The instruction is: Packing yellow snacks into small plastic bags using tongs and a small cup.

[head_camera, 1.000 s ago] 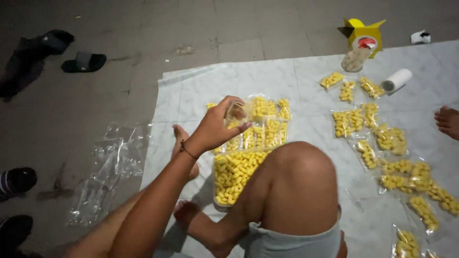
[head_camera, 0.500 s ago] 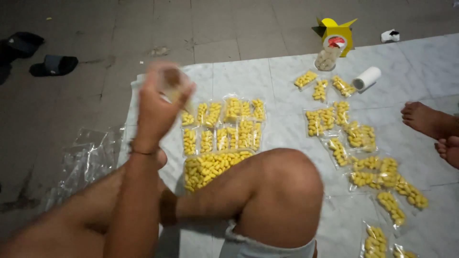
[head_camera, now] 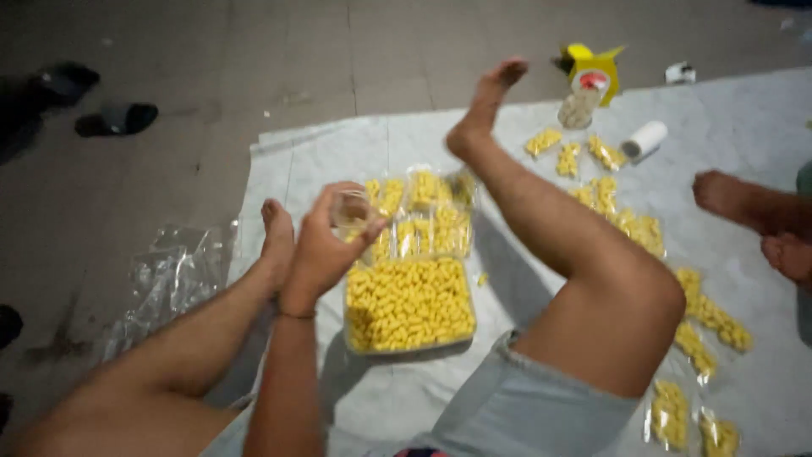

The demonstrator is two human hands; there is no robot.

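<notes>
Clear small cup (head_camera: 348, 208) — gripped in left hand (head_camera: 326, 245), above yellow-snack tray (head_camera: 409, 305)

Left hand (head_camera: 326, 245) grips small clear bag (head_camera: 351, 211) above tray of yellow snacks (head_camera: 410, 305)

A pale sheet (head_camera: 744, 127) spread over a grey tiled floor (head_camera: 254, 68), strewn with yellow snacks.

On the sheet, near the middle, sits a clear tray (head_camera: 410, 305) full of yellow puffs, with filled bags (head_camera: 427, 211) lying just beyond it. More bags (head_camera: 622, 216) trail to the right and down to the near right corner (head_camera: 672, 415). At the far edge stand a yellow box (head_camera: 596, 68), a clear jar (head_camera: 579, 106) and a white roll (head_camera: 647, 138). Off the sheet, on the bare floor at left, lies a heap of empty clear bags (head_camera: 169, 279), and dark sandals (head_camera: 114, 118) lie far left.
</notes>
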